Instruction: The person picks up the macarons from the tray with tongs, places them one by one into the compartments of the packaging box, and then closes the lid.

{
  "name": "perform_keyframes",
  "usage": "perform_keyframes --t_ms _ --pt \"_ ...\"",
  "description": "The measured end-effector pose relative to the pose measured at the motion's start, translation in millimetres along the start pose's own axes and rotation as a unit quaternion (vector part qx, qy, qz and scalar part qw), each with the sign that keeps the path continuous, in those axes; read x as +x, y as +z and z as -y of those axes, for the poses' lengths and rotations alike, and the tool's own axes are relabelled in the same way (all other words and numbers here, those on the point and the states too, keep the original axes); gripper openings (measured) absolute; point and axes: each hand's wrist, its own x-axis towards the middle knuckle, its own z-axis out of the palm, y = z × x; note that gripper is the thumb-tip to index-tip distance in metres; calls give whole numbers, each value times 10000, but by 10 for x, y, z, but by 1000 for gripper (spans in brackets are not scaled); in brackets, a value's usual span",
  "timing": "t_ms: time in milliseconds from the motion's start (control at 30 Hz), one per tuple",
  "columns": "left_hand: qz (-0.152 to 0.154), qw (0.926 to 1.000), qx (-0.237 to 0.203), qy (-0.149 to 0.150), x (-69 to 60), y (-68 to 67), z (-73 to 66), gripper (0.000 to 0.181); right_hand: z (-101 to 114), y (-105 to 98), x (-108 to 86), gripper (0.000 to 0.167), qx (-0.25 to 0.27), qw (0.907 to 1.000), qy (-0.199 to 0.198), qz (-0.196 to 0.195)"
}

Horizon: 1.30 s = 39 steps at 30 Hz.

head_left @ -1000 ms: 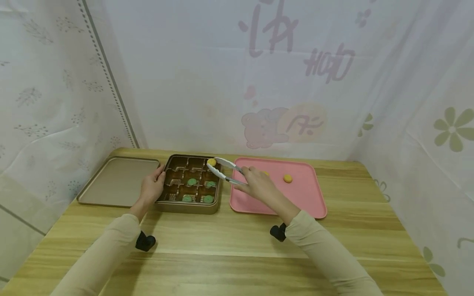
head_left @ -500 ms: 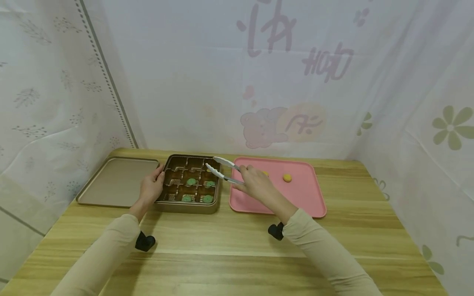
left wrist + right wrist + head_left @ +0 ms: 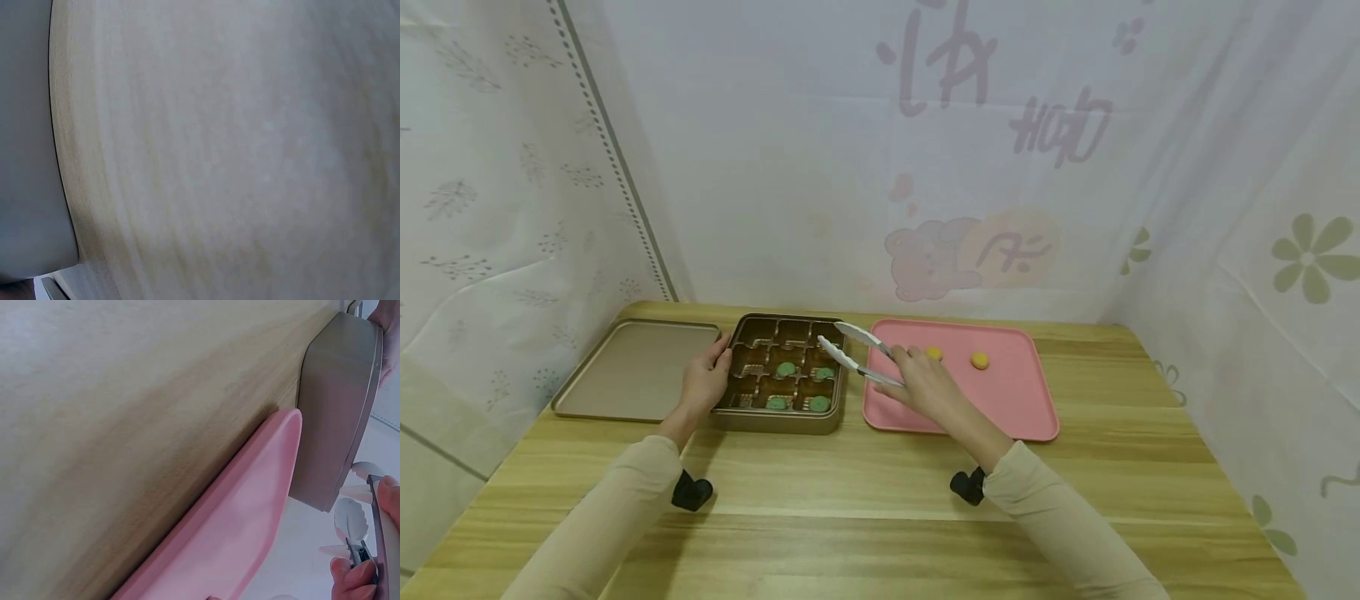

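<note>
My right hand (image 3: 931,385) grips a pair of tongs (image 3: 872,379) with white tips, spread apart with nothing between them. The tips hang over the back right corner of a bronze box (image 3: 775,423) with a divided brown insert. Several round green macarons (image 3: 786,369) sit in separate compartments at its middle and front. The compartment under the tips is partly hidden by them. On the box's left side, my left hand (image 3: 703,383) holds the wall at the rim. Two yellow macarons (image 3: 980,360) lie on a pink tray (image 3: 970,408) to the right.
A flat bronze lid-like tray (image 3: 640,367) lies left of the box, beside my left hand. The pink tray's raised rim stands close to the box's right side. A patterned white curtain (image 3: 790,192) rises behind the wooden table (image 3: 820,533).
The tongs have spread and let go of a yellow macaron into the back right compartment. They have since drawn slightly right and toward me. My left hand stays on the box.
</note>
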Motion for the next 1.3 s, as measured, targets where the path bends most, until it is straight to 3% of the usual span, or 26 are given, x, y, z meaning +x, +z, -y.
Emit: perform_keyframes --t_ms 267,533,767,1100,1300 --pt "72 9999 -42 -57 -25 -7 -13 49 -78 -11 -149 59 204 9996 176 -112" --pt "63 10000 -25 -64 -25 8 0 49 -286 -53 -362 54 360 9987 247 -264" --pt "12 10000 -8 8 -14 -2 8 48 -566 -116 -585 59 589 9964 600 -98" --pt "-35 10000 35 81 -16 0 11 47 -1063 -178 -943 47 567 9944 742 -485" --pt "-86 9999 68 24 -8 -2 -6 48 -1306 -256 -1131 45 416 9930 994 -482"
